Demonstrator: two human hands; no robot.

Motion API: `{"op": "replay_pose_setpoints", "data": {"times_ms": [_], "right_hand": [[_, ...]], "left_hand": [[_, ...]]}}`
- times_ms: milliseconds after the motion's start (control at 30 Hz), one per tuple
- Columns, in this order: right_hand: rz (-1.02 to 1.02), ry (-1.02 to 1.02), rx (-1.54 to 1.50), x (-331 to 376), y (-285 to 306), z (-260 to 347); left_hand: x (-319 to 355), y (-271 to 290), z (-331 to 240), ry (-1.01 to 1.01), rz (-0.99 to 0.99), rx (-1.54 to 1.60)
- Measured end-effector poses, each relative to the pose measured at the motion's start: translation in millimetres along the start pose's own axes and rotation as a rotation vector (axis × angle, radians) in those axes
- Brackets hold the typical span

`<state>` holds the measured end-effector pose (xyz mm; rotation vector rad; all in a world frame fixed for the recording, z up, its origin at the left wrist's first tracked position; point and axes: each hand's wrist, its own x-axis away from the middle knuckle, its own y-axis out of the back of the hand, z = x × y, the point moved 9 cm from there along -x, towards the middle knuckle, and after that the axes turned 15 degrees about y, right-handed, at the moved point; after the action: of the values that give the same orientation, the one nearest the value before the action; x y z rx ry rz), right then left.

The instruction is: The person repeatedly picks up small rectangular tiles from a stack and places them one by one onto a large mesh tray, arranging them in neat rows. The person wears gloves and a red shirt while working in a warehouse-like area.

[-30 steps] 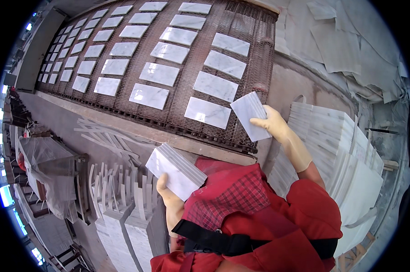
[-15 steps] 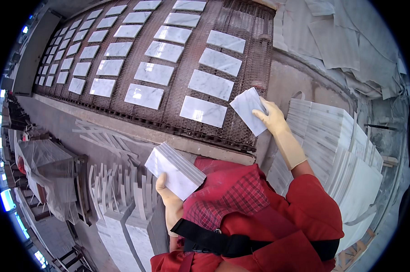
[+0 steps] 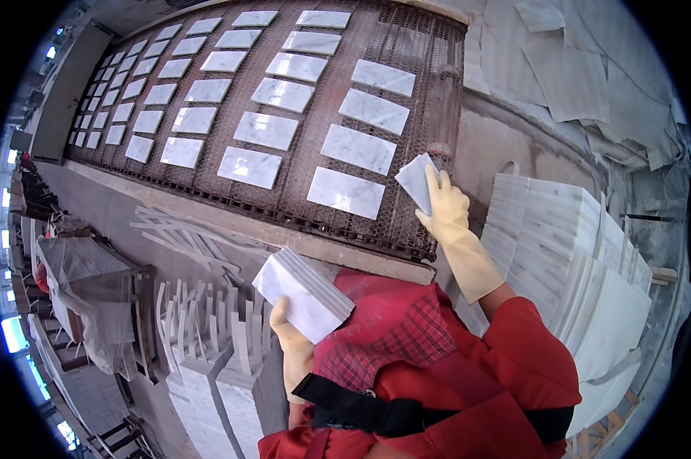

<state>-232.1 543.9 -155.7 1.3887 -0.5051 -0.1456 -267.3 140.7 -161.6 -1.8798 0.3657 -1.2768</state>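
Both my hands wear pale yellow rubber gloves. My left hand [image 3: 290, 340] grips a stack of several white marble tiles [image 3: 303, 300] against the red apron [image 3: 376, 306], thumb on the top face and the other fingers hidden beneath. In my right hand [image 3: 447, 210] is a single grey-white marble tile [image 3: 416, 182], tilted over the near right end of a brown mesh conveyor [image 3: 406, 206], its fingers lying across one side. Whether that tile touches the mesh I cannot tell. Beside it, a column of glossy marble tiles [image 3: 347, 192] lies flat on the mesh.
More tiles [image 3: 250, 167] lie in rows towards the conveyor's far left. Large stacked marble slabs [image 3: 544, 229] stand at the right. Upright slabs and thin stone strips [image 3: 208, 329] are at lower left. Grey sheeting [image 3: 582, 69] hangs at the upper right.
My right hand has shifted slightly downward and turned its tile, so less of the face shows. The left hand still holds its stack. The whole view has shifted a little.
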Motion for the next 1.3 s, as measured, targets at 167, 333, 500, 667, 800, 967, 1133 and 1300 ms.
{"op": "replay_pose_setpoints", "data": {"times_ms": [167, 333, 500, 667, 800, 967, 1133, 1300], "right_hand": [[0.030, -0.001, -0.105, -6, 4, -3], [-0.044, -0.005, -0.207, -8, 1, -13], [-0.094, 0.072, -0.440, -12, 22, -25], [-0.257, 0.200, -0.561, -60, 72, -50], [-0.361, 0.298, -0.426, -173, 116, -58], [-0.286, 0.317, -0.199, -317, 147, -68], [-0.207, 0.424, -0.035, -387, 135, -72], [-0.202, 0.500, -0.054, -401, 125, -74]], "left_hand": [[-1, 6, 9, 0.058, -0.009, 0.053], [-18, -14, 22, 0.131, 0.033, 0.069], [-20, -43, 22, 0.126, 0.011, 0.042], [-30, -28, 16, 0.107, -0.053, -0.005], [-27, -25, 19, 0.035, -0.155, 0.041], [-32, -4, 12, -0.038, -0.250, -0.002], [-39, -14, 8, -0.057, -0.312, 0.025], [-48, -25, 9, -0.042, -0.334, 0.033]]}}
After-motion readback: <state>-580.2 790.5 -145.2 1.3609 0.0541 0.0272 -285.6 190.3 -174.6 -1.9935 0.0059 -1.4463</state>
